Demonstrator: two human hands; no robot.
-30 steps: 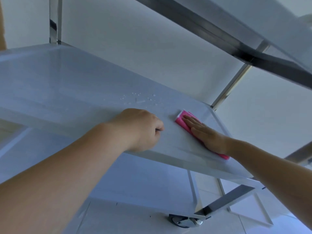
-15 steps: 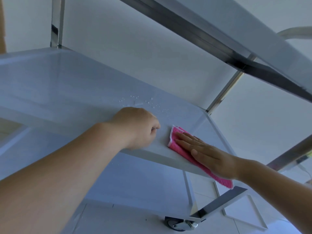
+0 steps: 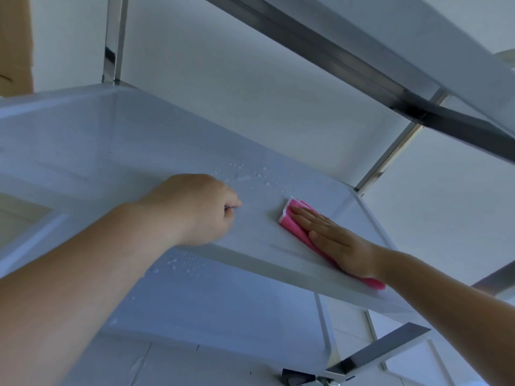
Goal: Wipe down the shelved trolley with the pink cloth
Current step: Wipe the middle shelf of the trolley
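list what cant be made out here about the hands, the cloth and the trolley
1. Left hand, head view: curled into a fist on the middle shelf; its fingers hide whether it holds anything.
2. Pink cloth: the flat right hand covers most of it, so its full shape is hidden.
3. Trolley wheel: cut off by the bottom edge.
4. Top shelf: seen only from below; its upper surface is hidden.

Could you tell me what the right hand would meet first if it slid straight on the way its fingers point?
Probably the water droplets on the middle shelf; the right hand, flat on the pink cloth, points that way.
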